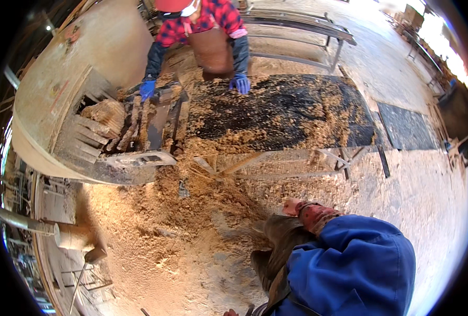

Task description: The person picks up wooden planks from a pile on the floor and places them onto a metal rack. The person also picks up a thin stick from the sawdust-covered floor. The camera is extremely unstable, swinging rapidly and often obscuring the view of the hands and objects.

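My right arm, in a blue sleeve with a reddish patterned cuff, reaches up from the lower right. My right hand (pixel 292 206) hangs over the sawdust-strewn floor, near my dark trouser legs and apart from the table. Its fingers are too small and blurred to read, and I see no object in it. A sliver of my left hand (pixel 231 313) shows at the bottom edge; its fingers are mostly cut off. Ahead stands a long table with a black top (pixel 297 113), scattered with wood shavings. To its left is a large woodworking machine (pixel 49 121) with a slatted opening.
Across the table a co-worker (pixel 213 47) in a red checked shirt, brown apron and blue gloves rests one hand on the machine bed and one on the black top. A metal roller frame (pixel 297 23) stands behind. Shavings (pixel 155 226) heap on the floor.
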A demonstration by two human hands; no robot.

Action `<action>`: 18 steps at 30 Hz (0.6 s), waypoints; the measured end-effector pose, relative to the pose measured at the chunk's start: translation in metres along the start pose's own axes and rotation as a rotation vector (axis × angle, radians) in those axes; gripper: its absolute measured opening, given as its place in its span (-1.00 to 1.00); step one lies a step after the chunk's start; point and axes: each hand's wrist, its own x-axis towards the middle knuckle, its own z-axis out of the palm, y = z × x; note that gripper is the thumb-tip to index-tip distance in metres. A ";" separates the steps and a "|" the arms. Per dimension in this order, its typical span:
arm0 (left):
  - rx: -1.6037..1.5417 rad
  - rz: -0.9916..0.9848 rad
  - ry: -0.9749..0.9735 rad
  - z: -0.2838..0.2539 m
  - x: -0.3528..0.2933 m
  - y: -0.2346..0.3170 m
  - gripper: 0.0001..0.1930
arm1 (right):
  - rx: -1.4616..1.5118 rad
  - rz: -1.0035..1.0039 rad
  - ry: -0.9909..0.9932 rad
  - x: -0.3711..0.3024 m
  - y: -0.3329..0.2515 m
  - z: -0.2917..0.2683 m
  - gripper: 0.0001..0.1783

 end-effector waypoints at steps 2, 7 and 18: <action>-0.180 -0.050 -0.080 0.014 0.010 0.006 -0.71 | 0.120 0.112 0.047 -0.029 0.030 0.014 -0.73; -0.373 -0.144 -0.351 0.056 0.029 -0.043 -0.90 | 0.305 0.357 0.079 -0.099 0.088 0.051 -0.70; -0.566 -0.635 -0.610 0.089 -0.010 -0.079 -0.92 | 0.672 0.458 0.205 -0.166 0.105 0.070 -0.74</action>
